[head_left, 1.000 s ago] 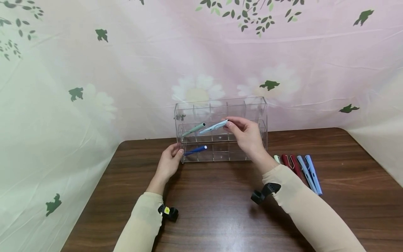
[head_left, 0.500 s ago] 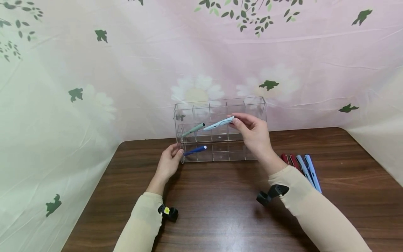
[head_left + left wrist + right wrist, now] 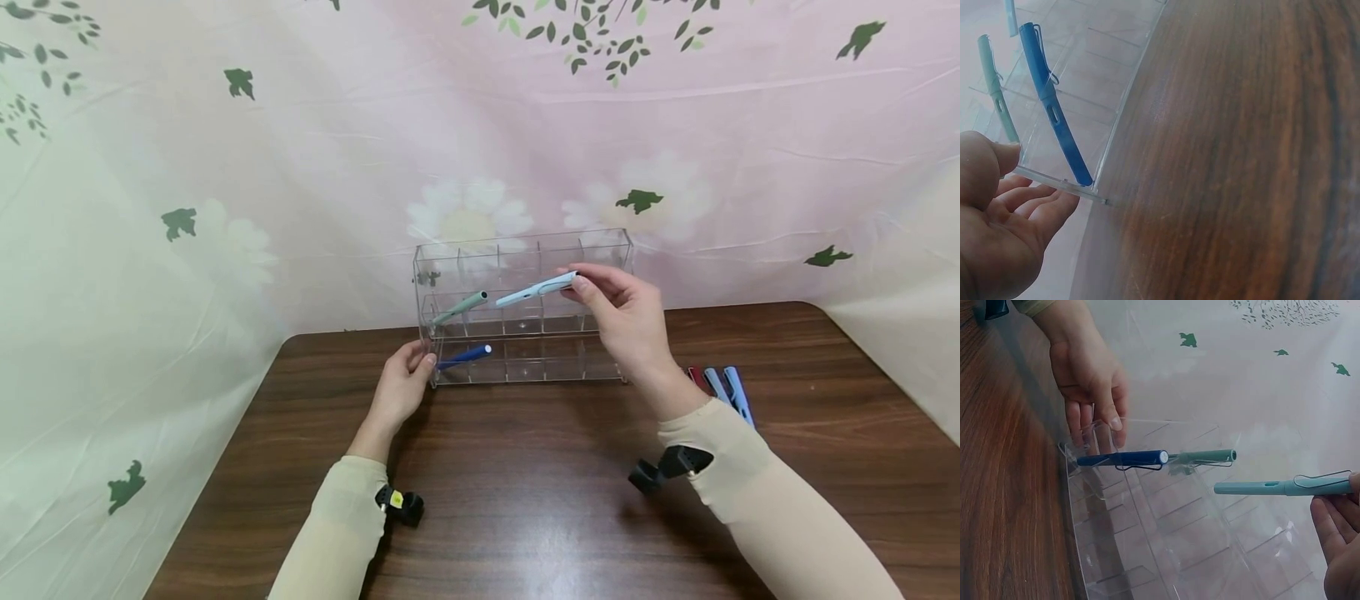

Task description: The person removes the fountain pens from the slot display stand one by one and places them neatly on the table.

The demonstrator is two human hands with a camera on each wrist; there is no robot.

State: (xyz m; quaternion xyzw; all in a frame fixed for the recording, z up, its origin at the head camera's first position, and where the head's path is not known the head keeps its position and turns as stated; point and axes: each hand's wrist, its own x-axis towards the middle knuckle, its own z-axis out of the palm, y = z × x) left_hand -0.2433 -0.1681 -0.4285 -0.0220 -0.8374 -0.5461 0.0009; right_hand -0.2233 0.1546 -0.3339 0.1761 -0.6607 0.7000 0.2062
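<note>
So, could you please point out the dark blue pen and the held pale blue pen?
Dark blue pen [image 3: 1121,459], right wrist view: middle of its length.
Pale blue pen [image 3: 537,289], head view: middle of its length.

A dark wood-grain table [image 3: 510,508] spans the near side. Behind it and at left and right hangs a creased pink and pale-green cloth backdrop [image 3: 337,142], printed with white daisies [image 3: 467,218], dark green bird shapes [image 3: 640,201] and, far up, leafy sprays [image 3: 581,33].

The slim light-blue pen with a wire clip [image 3: 534,290], pinched by the right hand [image 3: 628,315], has been shifted rightward and slightly upward, farther from the cylindrical sage-green pen [image 3: 460,307]; a pale-green pen has been hidden by the right arm [image 3: 772,500].
</note>
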